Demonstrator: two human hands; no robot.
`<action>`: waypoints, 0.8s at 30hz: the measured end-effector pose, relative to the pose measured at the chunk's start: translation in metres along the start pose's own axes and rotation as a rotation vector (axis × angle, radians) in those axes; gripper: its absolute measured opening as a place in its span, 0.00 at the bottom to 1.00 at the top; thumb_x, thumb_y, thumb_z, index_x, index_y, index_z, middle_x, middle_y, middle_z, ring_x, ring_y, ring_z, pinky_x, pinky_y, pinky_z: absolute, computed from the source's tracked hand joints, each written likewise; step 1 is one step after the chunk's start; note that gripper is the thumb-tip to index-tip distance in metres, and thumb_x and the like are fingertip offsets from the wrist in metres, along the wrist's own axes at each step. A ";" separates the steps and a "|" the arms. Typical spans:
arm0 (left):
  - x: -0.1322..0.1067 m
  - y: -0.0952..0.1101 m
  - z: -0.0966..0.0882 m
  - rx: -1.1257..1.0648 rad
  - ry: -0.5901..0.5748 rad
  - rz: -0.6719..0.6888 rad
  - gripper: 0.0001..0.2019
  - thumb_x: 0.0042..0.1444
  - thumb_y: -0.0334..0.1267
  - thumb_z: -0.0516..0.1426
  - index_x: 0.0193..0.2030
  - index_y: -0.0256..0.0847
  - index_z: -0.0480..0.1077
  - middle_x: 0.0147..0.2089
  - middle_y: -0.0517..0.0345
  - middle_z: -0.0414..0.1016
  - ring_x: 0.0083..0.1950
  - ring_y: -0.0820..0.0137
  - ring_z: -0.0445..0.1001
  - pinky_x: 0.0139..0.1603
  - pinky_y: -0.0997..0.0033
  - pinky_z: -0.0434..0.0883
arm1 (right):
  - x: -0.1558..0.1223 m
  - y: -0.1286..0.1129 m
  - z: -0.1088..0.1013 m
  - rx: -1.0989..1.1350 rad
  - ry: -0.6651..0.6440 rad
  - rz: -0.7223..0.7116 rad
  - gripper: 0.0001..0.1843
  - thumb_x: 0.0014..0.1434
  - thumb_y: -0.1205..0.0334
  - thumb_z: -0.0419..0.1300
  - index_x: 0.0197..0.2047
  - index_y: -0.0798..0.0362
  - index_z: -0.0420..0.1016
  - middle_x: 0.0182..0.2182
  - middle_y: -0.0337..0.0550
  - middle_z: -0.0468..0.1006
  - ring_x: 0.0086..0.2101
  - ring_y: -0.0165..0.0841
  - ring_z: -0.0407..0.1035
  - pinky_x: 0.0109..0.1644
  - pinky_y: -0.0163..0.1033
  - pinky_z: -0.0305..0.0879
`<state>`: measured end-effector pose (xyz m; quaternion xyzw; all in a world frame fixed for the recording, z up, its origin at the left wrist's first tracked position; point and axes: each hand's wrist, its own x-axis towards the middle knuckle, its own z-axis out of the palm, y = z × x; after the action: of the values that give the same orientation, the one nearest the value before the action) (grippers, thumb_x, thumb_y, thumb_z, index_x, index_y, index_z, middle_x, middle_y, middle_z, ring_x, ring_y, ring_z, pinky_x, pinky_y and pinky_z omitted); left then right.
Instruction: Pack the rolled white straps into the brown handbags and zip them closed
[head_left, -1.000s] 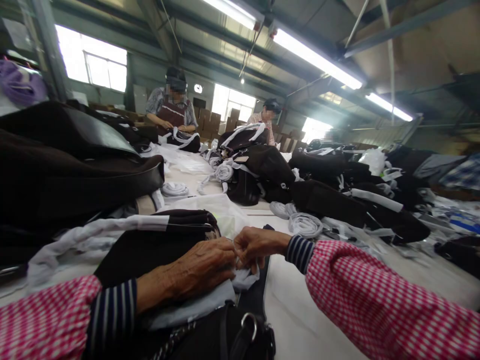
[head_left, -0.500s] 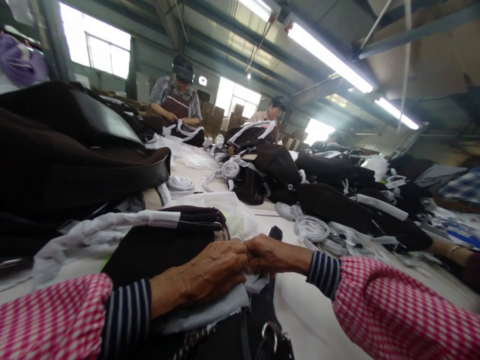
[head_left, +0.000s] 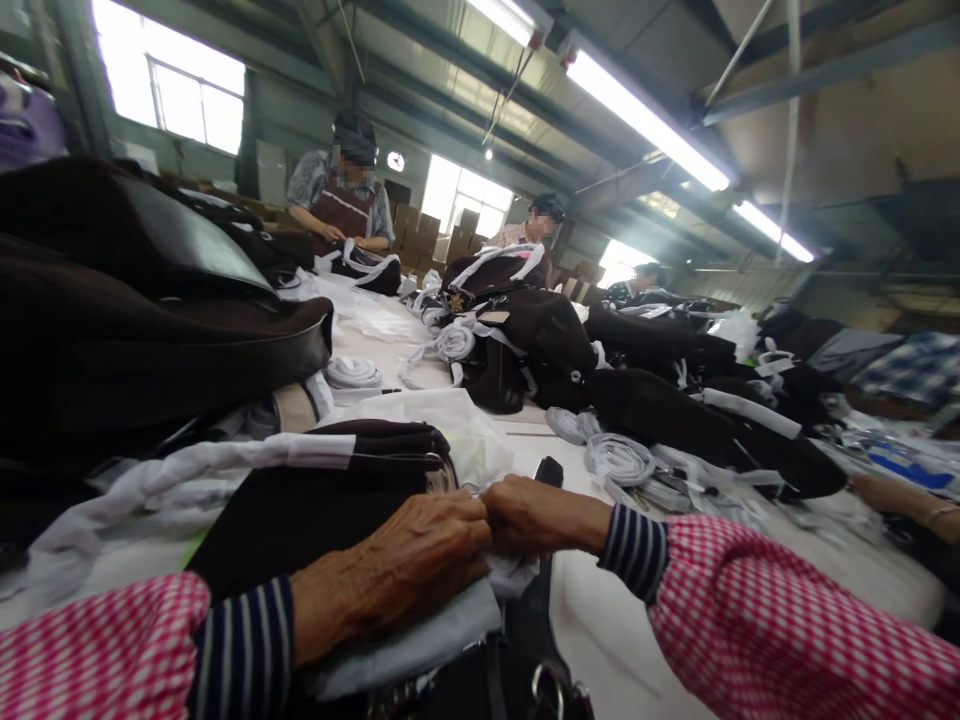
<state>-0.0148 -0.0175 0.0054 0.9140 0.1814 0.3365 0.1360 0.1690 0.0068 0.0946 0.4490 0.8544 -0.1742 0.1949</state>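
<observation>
On desk (head_left: pixel 600 630) before you, black bag (head_left: pixel 277 510) lay just past your left hand (head_left: pixel 405 560). Right hand (head_left: pixel 544 515) met left by pale wrap (head_left: pixel 420 640), both curled; couldn't tell what they pinched. Step seemed small finger work; next move likely needed steady hold.

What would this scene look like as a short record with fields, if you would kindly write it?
Left hand: bent, against right hand; anything gripped is hidden
Right hand: bent; grip hidden
Nearest bag: black bag, white-wrapped handle
Below left hand: pale wrapping
Beyond right hand: white coils
Across table: person in maroon apron
</observation>
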 end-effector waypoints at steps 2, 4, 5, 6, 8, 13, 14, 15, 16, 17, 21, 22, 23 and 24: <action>0.002 0.000 -0.004 0.076 -0.018 -0.024 0.03 0.62 0.34 0.59 0.36 0.40 0.72 0.41 0.57 0.77 0.43 0.65 0.73 0.43 0.67 0.65 | -0.003 0.011 0.001 0.324 -0.044 0.013 0.07 0.55 0.67 0.62 0.29 0.55 0.67 0.20 0.34 0.71 0.20 0.27 0.68 0.25 0.30 0.63; 0.002 0.001 -0.007 0.113 -0.013 -0.028 0.03 0.63 0.35 0.60 0.38 0.41 0.72 0.41 0.56 0.77 0.44 0.63 0.72 0.45 0.65 0.65 | -0.010 0.022 0.007 0.593 -0.022 -0.003 0.09 0.55 0.62 0.65 0.32 0.55 0.68 0.21 0.32 0.71 0.19 0.25 0.66 0.24 0.30 0.66; 0.002 0.001 -0.008 0.104 -0.008 -0.022 0.03 0.63 0.36 0.59 0.39 0.41 0.73 0.42 0.56 0.77 0.45 0.63 0.71 0.46 0.65 0.65 | -0.014 0.026 0.011 0.685 0.015 -0.030 0.10 0.55 0.60 0.66 0.34 0.55 0.69 0.23 0.33 0.71 0.20 0.25 0.66 0.24 0.30 0.66; 0.001 0.000 -0.008 0.082 -0.002 -0.020 0.03 0.64 0.37 0.59 0.40 0.41 0.73 0.42 0.56 0.77 0.46 0.63 0.71 0.47 0.65 0.65 | -0.020 0.029 0.017 0.748 0.069 -0.061 0.10 0.56 0.59 0.65 0.36 0.55 0.71 0.24 0.33 0.71 0.21 0.26 0.66 0.24 0.30 0.67; -0.002 -0.001 -0.007 0.026 0.012 -0.019 0.04 0.66 0.38 0.58 0.44 0.42 0.73 0.44 0.56 0.77 0.47 0.64 0.72 0.47 0.66 0.67 | -0.031 0.031 0.028 0.777 0.220 -0.100 0.09 0.59 0.59 0.63 0.41 0.55 0.72 0.27 0.35 0.72 0.23 0.27 0.67 0.25 0.31 0.66; -0.013 -0.009 0.005 0.026 0.125 0.066 0.07 0.69 0.39 0.56 0.51 0.43 0.70 0.53 0.53 0.76 0.52 0.65 0.73 0.53 0.66 0.68 | -0.054 0.017 0.052 0.391 0.600 -0.165 0.17 0.61 0.72 0.56 0.52 0.51 0.77 0.38 0.41 0.76 0.37 0.32 0.71 0.44 0.38 0.68; -0.013 -0.010 0.007 0.043 0.138 0.075 0.08 0.69 0.39 0.56 0.52 0.43 0.70 0.54 0.52 0.76 0.53 0.65 0.73 0.53 0.65 0.68 | -0.057 0.014 0.055 0.315 0.617 -0.182 0.20 0.62 0.73 0.54 0.54 0.50 0.76 0.41 0.42 0.75 0.39 0.33 0.71 0.46 0.39 0.67; -0.013 -0.010 0.007 0.064 0.139 0.073 0.08 0.69 0.39 0.55 0.52 0.43 0.70 0.53 0.51 0.76 0.52 0.65 0.73 0.53 0.65 0.69 | -0.059 0.011 0.058 0.258 0.609 -0.196 0.22 0.64 0.73 0.52 0.57 0.50 0.74 0.43 0.44 0.74 0.41 0.34 0.71 0.48 0.39 0.67; -0.013 -0.009 0.008 0.086 0.130 0.059 0.07 0.69 0.39 0.55 0.51 0.42 0.70 0.51 0.52 0.77 0.51 0.65 0.74 0.52 0.65 0.68 | -0.060 0.009 0.061 0.215 0.589 -0.202 0.24 0.64 0.74 0.51 0.60 0.49 0.71 0.45 0.45 0.73 0.42 0.34 0.71 0.48 0.39 0.67; -0.012 -0.008 0.007 0.109 0.114 0.038 0.07 0.69 0.39 0.56 0.48 0.42 0.71 0.49 0.52 0.77 0.49 0.65 0.74 0.51 0.64 0.68 | -0.060 0.007 0.063 0.184 0.570 -0.200 0.25 0.64 0.74 0.50 0.61 0.49 0.70 0.46 0.45 0.72 0.43 0.34 0.70 0.48 0.39 0.68; -0.005 0.000 0.000 0.174 0.010 -0.038 0.05 0.66 0.38 0.58 0.39 0.41 0.72 0.42 0.56 0.77 0.45 0.64 0.72 0.51 0.60 0.64 | -0.057 0.006 0.065 0.148 0.566 -0.190 0.24 0.63 0.75 0.50 0.60 0.50 0.70 0.45 0.45 0.71 0.43 0.35 0.70 0.48 0.38 0.68; -0.004 0.002 -0.003 0.174 -0.010 -0.048 0.05 0.66 0.38 0.58 0.38 0.41 0.72 0.41 0.57 0.77 0.45 0.64 0.71 0.51 0.60 0.62 | -0.055 0.005 0.065 0.153 0.574 -0.188 0.23 0.64 0.75 0.50 0.59 0.50 0.71 0.44 0.44 0.71 0.42 0.34 0.70 0.47 0.38 0.68; -0.003 0.004 -0.005 0.168 -0.024 -0.061 0.06 0.66 0.38 0.58 0.37 0.41 0.71 0.40 0.58 0.76 0.46 0.63 0.70 0.51 0.60 0.62 | -0.053 0.005 0.064 0.162 0.584 -0.185 0.21 0.65 0.73 0.51 0.57 0.50 0.72 0.44 0.43 0.71 0.42 0.34 0.70 0.48 0.38 0.68; -0.002 0.007 -0.008 0.156 -0.036 -0.081 0.06 0.66 0.38 0.58 0.37 0.41 0.71 0.40 0.58 0.76 0.47 0.63 0.69 0.51 0.60 0.61 | -0.051 0.004 0.063 0.171 0.598 -0.183 0.19 0.66 0.72 0.52 0.56 0.49 0.73 0.44 0.43 0.71 0.43 0.34 0.70 0.49 0.39 0.67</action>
<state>-0.0201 -0.0234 0.0123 0.9196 0.2414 0.2992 0.0812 0.2100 -0.0566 0.0649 0.4163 0.8930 -0.1225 -0.1198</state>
